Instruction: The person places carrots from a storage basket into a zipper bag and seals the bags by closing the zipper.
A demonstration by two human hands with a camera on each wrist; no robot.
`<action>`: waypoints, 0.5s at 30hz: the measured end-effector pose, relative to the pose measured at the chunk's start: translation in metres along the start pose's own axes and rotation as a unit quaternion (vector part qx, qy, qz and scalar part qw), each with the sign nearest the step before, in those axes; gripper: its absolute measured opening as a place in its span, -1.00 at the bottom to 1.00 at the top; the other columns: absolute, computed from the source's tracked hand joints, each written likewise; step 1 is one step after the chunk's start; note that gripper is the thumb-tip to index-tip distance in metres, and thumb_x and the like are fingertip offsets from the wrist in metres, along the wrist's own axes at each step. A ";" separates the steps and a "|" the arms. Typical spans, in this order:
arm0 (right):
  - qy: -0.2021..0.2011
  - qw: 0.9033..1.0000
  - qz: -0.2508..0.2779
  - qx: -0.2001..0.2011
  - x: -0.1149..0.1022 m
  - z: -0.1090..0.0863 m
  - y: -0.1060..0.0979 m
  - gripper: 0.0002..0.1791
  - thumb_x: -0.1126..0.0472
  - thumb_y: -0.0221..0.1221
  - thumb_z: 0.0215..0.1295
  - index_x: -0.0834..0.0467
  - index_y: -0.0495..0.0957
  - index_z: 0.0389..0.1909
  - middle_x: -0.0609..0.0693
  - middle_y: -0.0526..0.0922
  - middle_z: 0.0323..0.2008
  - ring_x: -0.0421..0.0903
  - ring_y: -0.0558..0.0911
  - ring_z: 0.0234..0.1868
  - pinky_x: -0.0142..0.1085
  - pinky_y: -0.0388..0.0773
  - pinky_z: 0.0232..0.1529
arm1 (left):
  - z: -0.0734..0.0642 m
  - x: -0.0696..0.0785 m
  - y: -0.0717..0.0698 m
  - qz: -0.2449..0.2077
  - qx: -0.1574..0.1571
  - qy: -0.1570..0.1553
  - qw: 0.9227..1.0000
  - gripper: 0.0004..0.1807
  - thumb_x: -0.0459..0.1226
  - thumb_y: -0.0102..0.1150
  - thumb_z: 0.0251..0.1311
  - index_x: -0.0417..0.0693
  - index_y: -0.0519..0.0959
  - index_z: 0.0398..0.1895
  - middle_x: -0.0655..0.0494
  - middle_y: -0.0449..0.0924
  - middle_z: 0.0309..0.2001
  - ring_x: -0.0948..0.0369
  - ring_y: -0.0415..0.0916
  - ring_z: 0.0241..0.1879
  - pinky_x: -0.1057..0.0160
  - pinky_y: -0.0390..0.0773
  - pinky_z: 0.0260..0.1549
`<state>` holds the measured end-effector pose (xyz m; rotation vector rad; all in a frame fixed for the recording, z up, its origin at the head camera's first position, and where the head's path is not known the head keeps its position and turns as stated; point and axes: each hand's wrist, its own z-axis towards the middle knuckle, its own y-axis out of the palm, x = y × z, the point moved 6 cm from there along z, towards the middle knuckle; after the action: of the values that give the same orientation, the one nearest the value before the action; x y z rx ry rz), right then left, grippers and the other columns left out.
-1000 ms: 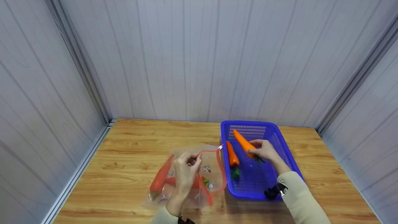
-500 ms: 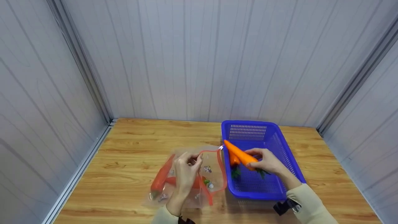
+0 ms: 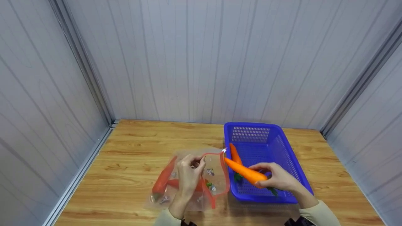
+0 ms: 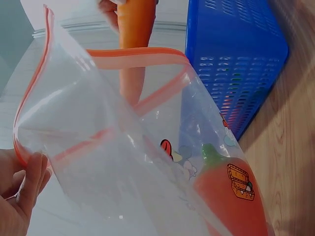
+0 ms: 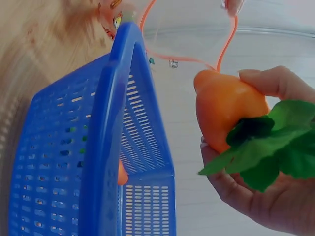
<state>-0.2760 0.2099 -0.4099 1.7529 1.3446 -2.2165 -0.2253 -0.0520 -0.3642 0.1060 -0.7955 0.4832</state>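
Observation:
My right hand (image 3: 276,177) grips an orange carrot (image 3: 245,171) near its leafy top, the tip pointing left toward the bag's mouth. Green leaves (image 5: 280,142) stick out past the fingers in the right wrist view. Between thumb and fingers, my left hand (image 3: 190,172) pinches the red-edged rim of a clear zip bag (image 3: 216,171), whose mouth stands open to the right. Inside the bag lie two red-looking vegetables (image 3: 165,177) with green ends. In the left wrist view the carrot (image 4: 137,29) shows behind the bag's rim, its lower part seen through the plastic.
A blue plastic basket (image 3: 267,199) with slotted walls stands right of the bag, its left rim close to the bag's mouth. Another carrot (image 3: 234,153) lies inside along its left wall. Both stand on a wooden table (image 3: 132,150), with pale panel walls (image 3: 201,62) around it.
My right hand has carried the carrot from over the basket's middle toward the front, its tip now past the left rim at the bag's mouth. The left hand has barely moved.

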 end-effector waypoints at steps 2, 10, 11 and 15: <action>-0.001 1.000 0.008 -0.008 -0.001 -0.003 0.003 -0.52 0.21 0.27 -0.01 0.25 0.47 -0.02 0.09 0.55 -0.19 0.02 0.49 -0.26 -0.33 0.48 -0.34 | 0.000 0.000 0.000 -0.003 -0.004 0.002 1.000 -0.85 -0.65 0.17 -0.19 -0.30 0.56 -0.63 -0.05 0.49 -0.67 0.20 0.42 -0.75 0.44 0.39 -0.84; 0.005 1.000 0.016 -0.020 -0.004 -0.007 0.012 -0.54 0.22 0.25 0.01 0.24 0.47 -0.01 0.09 0.53 -0.18 0.01 0.48 -0.26 -0.32 0.48 -0.33 | -0.001 0.000 0.001 -0.008 -0.001 0.018 1.000 -0.86 -0.64 0.18 -0.18 -0.30 0.55 -0.64 -0.06 0.49 -0.67 0.19 0.42 -0.76 0.46 0.40 -0.83; 0.007 1.000 0.019 -0.020 -0.004 -0.008 0.012 -0.54 0.22 0.25 0.01 0.25 0.47 -0.01 0.10 0.53 -0.18 0.02 0.47 -0.26 -0.33 0.49 -0.34 | -0.001 0.000 0.001 -0.007 -0.001 0.019 1.000 -0.86 -0.64 0.18 -0.18 -0.30 0.55 -0.64 -0.06 0.49 -0.67 0.19 0.43 -0.76 0.46 0.39 -0.83; 0.006 1.000 0.022 -0.020 -0.010 -0.015 0.013 -0.54 0.23 0.25 -0.01 0.24 0.47 -0.02 0.08 0.53 -0.18 -0.01 0.47 -0.25 -0.33 0.47 -0.33 | -0.002 -0.001 0.002 -0.006 -0.002 0.014 1.000 -0.86 -0.65 0.17 -0.19 -0.31 0.55 -0.64 -0.05 0.48 -0.68 0.18 0.43 -0.75 0.47 0.40 -0.81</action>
<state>-0.2539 0.2065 -0.4100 1.7684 1.3281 -2.1451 -0.2255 -0.0505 -0.3666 0.1000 -0.7687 0.4706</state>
